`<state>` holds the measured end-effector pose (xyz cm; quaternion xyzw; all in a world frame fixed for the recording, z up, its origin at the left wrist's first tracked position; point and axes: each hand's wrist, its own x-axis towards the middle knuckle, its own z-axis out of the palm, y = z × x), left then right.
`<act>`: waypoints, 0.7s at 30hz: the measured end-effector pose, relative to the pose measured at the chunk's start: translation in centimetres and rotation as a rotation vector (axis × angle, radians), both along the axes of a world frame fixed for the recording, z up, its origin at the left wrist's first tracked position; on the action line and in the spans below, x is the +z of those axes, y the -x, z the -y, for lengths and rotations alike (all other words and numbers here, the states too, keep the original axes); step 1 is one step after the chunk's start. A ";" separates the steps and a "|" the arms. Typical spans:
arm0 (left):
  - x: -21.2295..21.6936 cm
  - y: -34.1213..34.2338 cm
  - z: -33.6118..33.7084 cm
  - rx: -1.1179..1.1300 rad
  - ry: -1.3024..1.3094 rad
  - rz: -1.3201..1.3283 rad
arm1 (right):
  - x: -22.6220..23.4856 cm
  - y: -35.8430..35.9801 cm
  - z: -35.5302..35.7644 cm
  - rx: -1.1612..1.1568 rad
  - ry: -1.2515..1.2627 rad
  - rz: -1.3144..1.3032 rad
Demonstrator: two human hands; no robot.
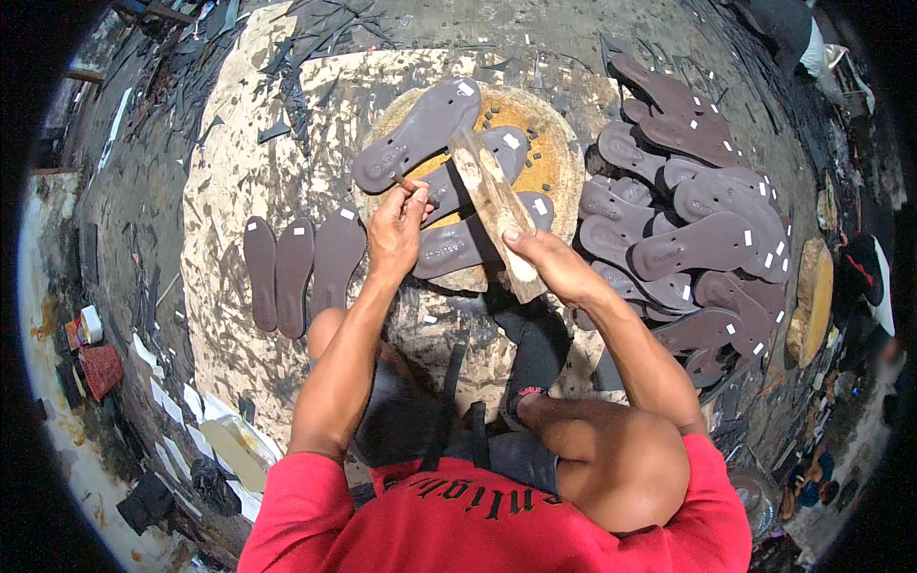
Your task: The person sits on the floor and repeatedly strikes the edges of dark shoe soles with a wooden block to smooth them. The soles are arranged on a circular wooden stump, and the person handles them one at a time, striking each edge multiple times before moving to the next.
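My left hand (pixel 399 229) pinches a short reddish-brown punch (pixel 411 184), whose tip meets the near end of a grey-brown shoe sole (pixel 420 129). My right hand (pixel 556 263) is wrapped round the lower part of a worn wooden bat (pixel 485 191), which slants over the soles. Beneath lies a round, tan chopping block (pixel 565 172), strewn with small dark cut-out bits (pixel 540 158). Two more soles rest on it: a middle sole (pixel 511 148), partly covered by the bat, and a nearer sole (pixel 449 250). Each bears a small white label.
To the right spreads a heap of similar soles (pixel 693 244). Three soles (pixel 294 277) lie side by side left of the block. A stained pale sheet (pixel 239 181) covers the floor, with dark scraps (pixel 277 131) about. Beyond the heap is a yellowish slab (pixel 812 301).
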<state>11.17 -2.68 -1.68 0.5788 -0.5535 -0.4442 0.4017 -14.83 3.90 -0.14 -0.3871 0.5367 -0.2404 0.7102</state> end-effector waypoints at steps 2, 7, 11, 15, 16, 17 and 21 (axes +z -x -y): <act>-0.4 0.1 -0.1 0.019 -0.078 0.071 | 1.7 0.5 0.5 -0.012 0.003 0.130; -0.1 0.2 0.3 -0.043 0.120 0.216 | 14.9 0.2 4.1 -0.125 0.146 0.040; -0.7 0.1 -0.3 -0.099 0.301 0.321 | 21.4 -1.5 4.2 -0.362 0.547 0.028; -2.0 -0.2 -0.6 -0.186 0.412 0.488 | 13.0 -3.4 2.3 0.234 0.580 -0.528; -2.1 -0.2 -0.5 -0.219 0.434 0.573 | 10.0 -3.5 1.9 0.448 0.152 -0.639; -2.0 -0.1 -0.3 -0.248 0.482 0.575 | 7.7 -2.9 1.1 0.357 0.209 -0.494; 0.1 0.7 0.4 -0.262 0.291 0.536 | 1.3 -0.3 -1.4 0.091 -0.041 -0.089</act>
